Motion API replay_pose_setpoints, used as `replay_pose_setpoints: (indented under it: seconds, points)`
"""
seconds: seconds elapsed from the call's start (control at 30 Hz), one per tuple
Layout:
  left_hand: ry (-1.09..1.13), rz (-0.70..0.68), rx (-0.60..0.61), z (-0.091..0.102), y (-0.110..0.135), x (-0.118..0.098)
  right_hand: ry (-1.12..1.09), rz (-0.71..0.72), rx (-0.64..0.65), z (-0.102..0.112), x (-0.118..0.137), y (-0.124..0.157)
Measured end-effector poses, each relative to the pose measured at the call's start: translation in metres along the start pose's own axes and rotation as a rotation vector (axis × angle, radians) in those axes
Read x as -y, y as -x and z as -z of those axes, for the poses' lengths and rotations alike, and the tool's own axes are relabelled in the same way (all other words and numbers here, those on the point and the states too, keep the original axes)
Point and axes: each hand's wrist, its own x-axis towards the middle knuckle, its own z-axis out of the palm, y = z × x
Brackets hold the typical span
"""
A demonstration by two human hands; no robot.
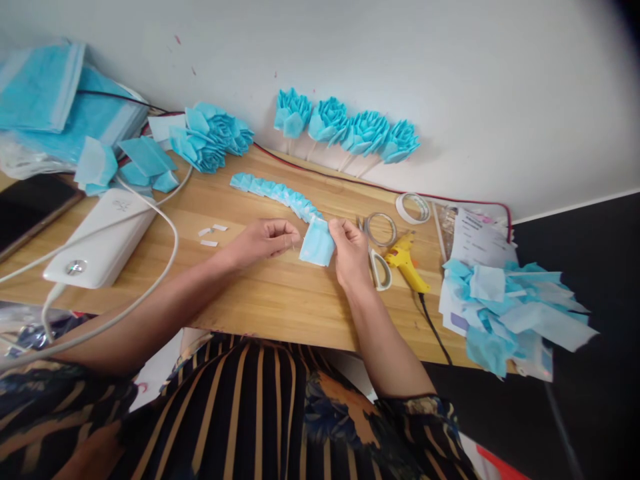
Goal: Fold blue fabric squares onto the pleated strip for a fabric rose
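Note:
My right hand [351, 252] pinches a small light-blue square piece of fabric [317, 243] by its right edge, above the wooden table. Just left of it, my left hand [265, 241] is closed, thumb against fingertips. Something very thin shows at those fingertips, too small to name. Behind both hands a curved strip of overlapping folded blue pieces [275, 192] lies on the table. Its right end meets the top of the square; whether the two are joined I cannot tell. Small white paper slips [209, 243] lie left of my left hand.
Scissors [382, 270], a yellow glue gun [409, 263] and tape rolls [413, 208] lie to the right, near blue scraps [493, 300]. Blue fabric flowers [367, 133] lean on the wall; more flowers [210, 137] lie left. A white power bank [103, 237] trails a cable.

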Motion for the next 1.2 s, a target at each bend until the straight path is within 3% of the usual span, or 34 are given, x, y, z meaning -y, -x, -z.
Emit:
replay_pose_setpoints:
  seconds: [0.13,0.23,0.37,0.43,0.53,0.67,0.77,0.87,1.03,1.13,1.2]
  points:
    - [-0.002,-0.032,-0.031,0.005,-0.001,-0.002,0.033,0.038,-0.066,0.006,-0.002,-0.006]
    - [-0.085,-0.13,-0.163,0.02,0.008,-0.01,0.017,0.033,-0.101,0.009,-0.004,-0.01]
    - [-0.428,-0.227,-0.408,0.054,0.035,-0.022,-0.027,0.017,-0.113,0.009,-0.004,-0.012]
    - [-0.613,-0.174,-0.472,0.071,0.05,-0.022,-0.018,0.013,-0.118,0.008,-0.003,-0.012]
    - [-0.839,-0.053,-0.5,0.087,0.068,-0.013,0.009,0.006,-0.103,0.006,-0.001,-0.011]
    - [-1.048,-0.139,-0.404,0.094,0.082,0.007,-0.008,0.0,-0.089,0.005,0.001,-0.009]
    - [-1.109,-0.263,-0.397,0.085,0.084,0.011,-0.024,-0.005,-0.061,0.003,0.003,-0.006]
    - [-0.896,-0.352,-0.31,0.063,0.074,0.002,0.0,0.003,-0.012,0.002,0.003,-0.003]
    - [-0.597,-0.327,-0.108,0.015,0.028,-0.01,-0.001,0.019,0.021,0.0,0.002,0.001]
    - [-0.592,-0.233,0.007,-0.004,0.005,-0.007,-0.012,0.018,0.04,0.0,0.002,0.001]
    - [-0.643,-0.162,0.07,-0.006,0.002,-0.005,-0.01,0.031,0.026,0.002,0.002,-0.001]
